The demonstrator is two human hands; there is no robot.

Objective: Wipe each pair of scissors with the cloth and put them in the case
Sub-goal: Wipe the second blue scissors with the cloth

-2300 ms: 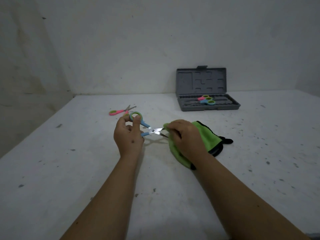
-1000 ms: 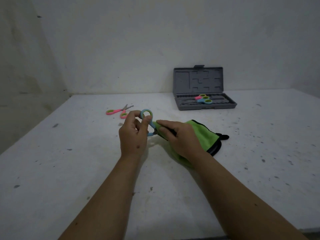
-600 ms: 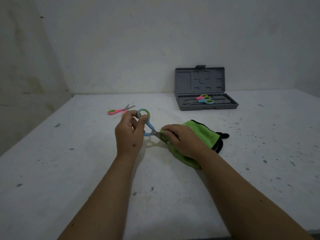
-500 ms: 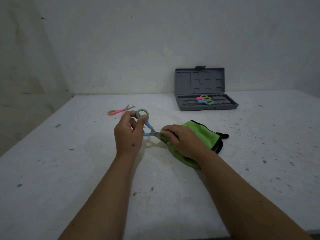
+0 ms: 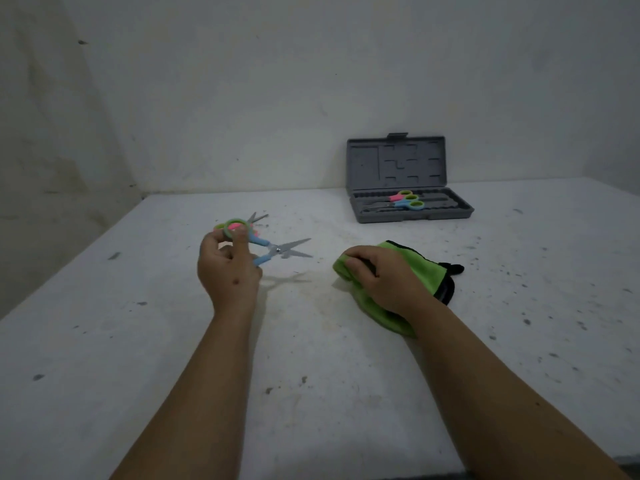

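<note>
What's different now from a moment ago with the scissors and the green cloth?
The blue scissors came out of the green cloth: the left hand drew them away to the left, and the blades now show bare and slightly apart. The right hand let go of the blades and keeps gripping the cloth on the table. The pink scissors and the open case stayed put.

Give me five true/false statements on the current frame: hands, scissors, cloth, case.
1. The left hand holds the blue-handled scissors with blades apart. True.
2. The green cloth is wrapped round those blades. False: it lies apart, under the right hand.
3. The grey case is closed. False: its lid stands open.
4. Scissors already lie in the case. True.
5. Pink-handled scissors lie on the table beyond the left hand. True.
</note>
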